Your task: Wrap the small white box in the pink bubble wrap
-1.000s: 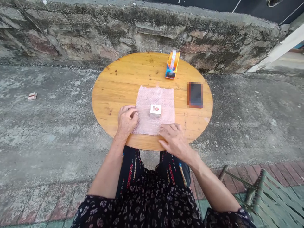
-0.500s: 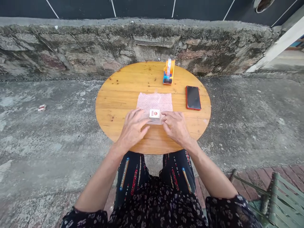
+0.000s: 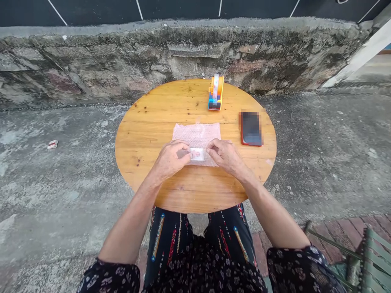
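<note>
Pinching grip, both hands, centre of frame. L hand [image 3: 169, 160]: fingers curled in, thumb and fingertips closed on the near-left edge of the bubble wrap [image 3: 197, 134], which is folded up and over the small box [image 3: 197, 154]. R hand [image 3: 227, 156]: fingers bent, tips on the same fold just right of the box, gripping the wrap. Box sits betw. the two hands, just below frame centre, under the pink film. A red mark on its top shows through, blurred. Rest of wrap lies flat on the round wooden table [image 3: 143, 134], running from the hands toward top of frame.

Other items:
- Orange-blue tape dispenser [image 3: 215, 92]: upright at far edge of table, upper centre, well apart from wrap.
- Phone [image 3: 251, 128]: dark, red case, flat, right of wrap, not touching it. Screen pixelated.
- Stone wall [image 3: 91, 69]: across top of frame.
- Small scrap [image 3: 53, 144]: on the concrete ground, left of frame.
- Green slatted chair [image 3: 375, 260]: lower right corner.
</note>
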`<state>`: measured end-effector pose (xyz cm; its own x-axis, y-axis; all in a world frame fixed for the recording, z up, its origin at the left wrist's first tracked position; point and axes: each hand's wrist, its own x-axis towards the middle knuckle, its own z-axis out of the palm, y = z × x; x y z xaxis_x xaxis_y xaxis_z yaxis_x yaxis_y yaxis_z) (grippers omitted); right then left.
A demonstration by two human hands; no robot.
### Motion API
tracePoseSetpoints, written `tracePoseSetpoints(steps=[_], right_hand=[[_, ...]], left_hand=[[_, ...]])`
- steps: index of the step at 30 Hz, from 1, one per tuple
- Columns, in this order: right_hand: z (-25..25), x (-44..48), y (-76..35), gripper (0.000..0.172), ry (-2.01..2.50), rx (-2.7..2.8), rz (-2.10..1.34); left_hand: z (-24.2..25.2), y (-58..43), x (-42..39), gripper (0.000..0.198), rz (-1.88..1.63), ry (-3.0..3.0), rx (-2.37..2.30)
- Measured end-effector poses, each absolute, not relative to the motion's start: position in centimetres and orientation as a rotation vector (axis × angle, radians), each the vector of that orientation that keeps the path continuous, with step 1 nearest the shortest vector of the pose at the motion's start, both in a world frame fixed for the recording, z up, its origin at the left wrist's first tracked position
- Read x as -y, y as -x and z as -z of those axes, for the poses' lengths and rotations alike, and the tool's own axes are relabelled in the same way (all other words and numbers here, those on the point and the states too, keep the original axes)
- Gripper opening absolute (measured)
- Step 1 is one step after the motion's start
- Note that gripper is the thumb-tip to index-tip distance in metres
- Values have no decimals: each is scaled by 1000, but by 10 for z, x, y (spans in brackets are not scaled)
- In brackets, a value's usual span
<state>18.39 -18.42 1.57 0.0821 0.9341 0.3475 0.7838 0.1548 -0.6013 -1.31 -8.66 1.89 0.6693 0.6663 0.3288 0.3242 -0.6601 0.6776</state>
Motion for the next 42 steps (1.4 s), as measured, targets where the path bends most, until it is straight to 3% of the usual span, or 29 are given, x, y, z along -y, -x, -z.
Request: tracePoseSetpoints(steps=[7,17,24,42], right_hand=[[-26,181,-203,20,1491,1557,-577],[-44,134,-230,16,1307,1898,-912],[-39,138,-198,38,1375,2291,-611],[-33,145,-196,49,1483,2228,-507]], left_hand=[[-18,15,84,3,-722,-2275,-668],[-10,16,92,8,-969,-2367,-473],[-13,21,100,11,-911,-2472,-489],[-7,20,99,11,-994,-2401,-577]])
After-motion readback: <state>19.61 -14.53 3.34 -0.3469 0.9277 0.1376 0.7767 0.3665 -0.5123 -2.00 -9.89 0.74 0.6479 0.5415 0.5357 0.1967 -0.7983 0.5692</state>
